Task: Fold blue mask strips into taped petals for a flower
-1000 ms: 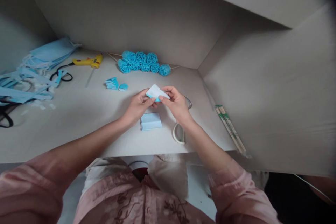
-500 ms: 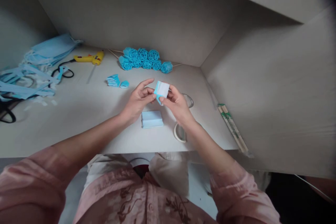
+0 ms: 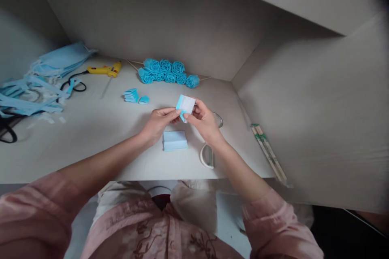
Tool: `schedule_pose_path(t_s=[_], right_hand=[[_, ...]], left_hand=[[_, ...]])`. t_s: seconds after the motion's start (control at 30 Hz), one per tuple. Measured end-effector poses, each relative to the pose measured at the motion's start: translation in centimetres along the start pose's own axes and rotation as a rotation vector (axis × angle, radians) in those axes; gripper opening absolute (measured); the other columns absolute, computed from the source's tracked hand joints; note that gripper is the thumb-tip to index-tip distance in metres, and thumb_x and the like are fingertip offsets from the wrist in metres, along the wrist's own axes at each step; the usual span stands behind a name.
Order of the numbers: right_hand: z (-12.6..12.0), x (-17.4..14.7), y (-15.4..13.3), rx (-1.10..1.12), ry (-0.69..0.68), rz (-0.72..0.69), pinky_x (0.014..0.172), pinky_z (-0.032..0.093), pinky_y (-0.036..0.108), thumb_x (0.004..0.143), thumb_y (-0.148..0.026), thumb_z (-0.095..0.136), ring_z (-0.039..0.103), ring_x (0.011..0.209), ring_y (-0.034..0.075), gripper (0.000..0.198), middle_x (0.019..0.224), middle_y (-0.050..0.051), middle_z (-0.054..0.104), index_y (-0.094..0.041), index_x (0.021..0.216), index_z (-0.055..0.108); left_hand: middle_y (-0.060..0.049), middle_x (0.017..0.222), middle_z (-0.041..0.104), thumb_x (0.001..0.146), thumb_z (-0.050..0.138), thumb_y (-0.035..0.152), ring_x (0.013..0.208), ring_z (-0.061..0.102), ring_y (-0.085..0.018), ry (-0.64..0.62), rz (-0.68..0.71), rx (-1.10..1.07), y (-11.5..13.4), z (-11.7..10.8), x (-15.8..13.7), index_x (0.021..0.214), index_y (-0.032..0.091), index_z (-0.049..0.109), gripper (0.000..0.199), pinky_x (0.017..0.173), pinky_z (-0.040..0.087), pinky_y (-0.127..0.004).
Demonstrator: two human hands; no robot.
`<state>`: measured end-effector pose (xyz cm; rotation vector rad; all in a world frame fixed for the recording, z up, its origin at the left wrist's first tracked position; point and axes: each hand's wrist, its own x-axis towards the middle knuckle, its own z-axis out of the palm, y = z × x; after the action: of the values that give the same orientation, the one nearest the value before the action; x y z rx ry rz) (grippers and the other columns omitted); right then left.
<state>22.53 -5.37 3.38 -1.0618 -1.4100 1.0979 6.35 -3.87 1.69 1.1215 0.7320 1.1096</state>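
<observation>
Between my two hands, above the table, is a small folded piece of blue-and-white mask fabric (image 3: 187,104). My left hand (image 3: 158,123) pinches its left edge between thumb and fingers. My right hand (image 3: 205,123) grips the lower right side, thumb in front and fingers behind. Just below my hands a stack of light blue fabric pieces (image 3: 175,141) lies on the table. Near my right wrist is a pale ring-shaped roll (image 3: 204,158), partly covered by the forearm, and a second round thing (image 3: 218,119) shows behind that hand.
Blue fabric roses (image 3: 165,71) on sticks lie at the back. Small pleated blue pieces (image 3: 131,95) sit left of centre. A yellow glue gun (image 3: 105,70), face masks (image 3: 62,58) and cut strips (image 3: 22,99) occupy the left. Wrapped wooden sticks (image 3: 269,151) lie by the right wall.
My left fingers, spread a moment ago, have closed on the fabric's left edge. The fabric piece has tilted slightly, and the camera view has shifted a little.
</observation>
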Motion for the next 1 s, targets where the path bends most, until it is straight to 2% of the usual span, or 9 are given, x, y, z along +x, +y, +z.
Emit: schedule_pose_path(t_s=[0.1,0.2,0.3,0.4,0.53,0.67,0.83,1.0], right_hand=[[-0.4,0.0,-0.1,-0.042,-0.02,0.009,0.079,0.053,0.031,0.072,-0.041,0.076,0.063,0.089,0.018,0.056,0.096,0.003,0.068,-0.024,0.121,0.057],[-1.0,0.3,-0.6,-0.067,0.012,0.02,0.083,0.051,0.031,0.073,-0.047,0.074,0.063,0.091,0.017,0.045,0.097,0.004,0.069,-0.022,0.109,0.064],[-1.4,0.8,-0.9,-0.072,0.025,0.041,0.079,0.05,0.028,0.073,-0.046,0.074,0.061,0.081,0.014,0.033,0.087,0.001,0.068,-0.02,0.091,0.069],[-1.7,1.2,-1.0,-0.101,0.001,0.034,0.07,0.047,0.026,0.071,-0.041,0.075,0.057,0.07,0.011,0.026,0.075,-0.001,0.064,-0.019,0.081,0.068],[-2.1,1.7,-1.3,-0.161,-0.078,-0.002,0.066,0.045,0.026,0.073,-0.039,0.073,0.056,0.067,0.011,0.022,0.075,-0.001,0.064,-0.019,0.081,0.066],[-2.7,1.6,-1.5,-0.302,-0.133,-0.103,0.068,0.045,0.025,0.078,-0.034,0.068,0.056,0.069,0.011,0.016,0.075,-0.002,0.063,-0.019,0.083,0.065],[-2.7,0.8,-1.0,-0.442,-0.085,-0.201,0.075,0.047,0.027,0.083,-0.031,0.064,0.06,0.076,0.013,0.011,0.08,-0.001,0.066,-0.02,0.083,0.064],[-2.5,0.1,-0.5,-0.483,-0.046,-0.273,0.077,0.047,0.028,0.085,-0.028,0.064,0.062,0.078,0.013,0.008,0.082,-0.001,0.068,-0.02,0.083,0.065]], left_hand=[[-0.001,0.066,0.063,0.07,0.077,0.044,0.066,0.053,-0.013,0.01,-0.003,0.036,0.0,-0.1,-0.1,0.068,0.015,0.071,0.03,0.068,0.041,-0.026],[-0.001,0.066,0.065,0.069,0.077,0.044,0.066,0.055,-0.013,-0.029,-0.046,0.097,0.2,0.0,-0.2,0.069,0.015,0.072,0.03,0.067,0.043,-0.026],[0.0,0.062,0.064,0.069,0.076,0.045,0.063,0.055,-0.012,-0.053,-0.093,0.157,0.4,0.1,-0.3,0.065,0.015,0.07,0.031,0.066,0.043,-0.026],[0.0,0.061,0.064,0.068,0.076,0.046,0.06,0.053,-0.011,-0.042,-0.105,0.192,0.5,0.2,-0.4,0.064,0.015,0.069,0.032,0.062,0.042,-0.024],[0.0,0.06,0.063,0.064,0.078,0.045,0.059,0.053,-0.01,-0.019,-0.11,0.19,0.5,0.2,-0.3,0.065,0.014,0.068,0.032,0.061,0.042,-0.024],[0.001,0.06,0.062,0.065,0.078,0.046,0.057,0.053,-0.009,-0.036,-0.12,0.191,0.5,0.3,-0.3,0.066,0.014,0.067,0.034,0.06,0.041,-0.023],[0.001,0.061,0.063,0.067,0.077,0.046,0.056,0.055,-0.01,-0.047,-0.14,0.189,0.4,0.5,-0.5,0.073,0.014,0.07,0.033,0.058,0.044,-0.023],[0.0,0.059,0.063,0.071,0.074,0.045,0.056,0.055,-0.01,-0.049,-0.133,0.209,0.4,0.4,-0.5,0.069,0.013,0.07,0.032,0.058,0.044,-0.023]])
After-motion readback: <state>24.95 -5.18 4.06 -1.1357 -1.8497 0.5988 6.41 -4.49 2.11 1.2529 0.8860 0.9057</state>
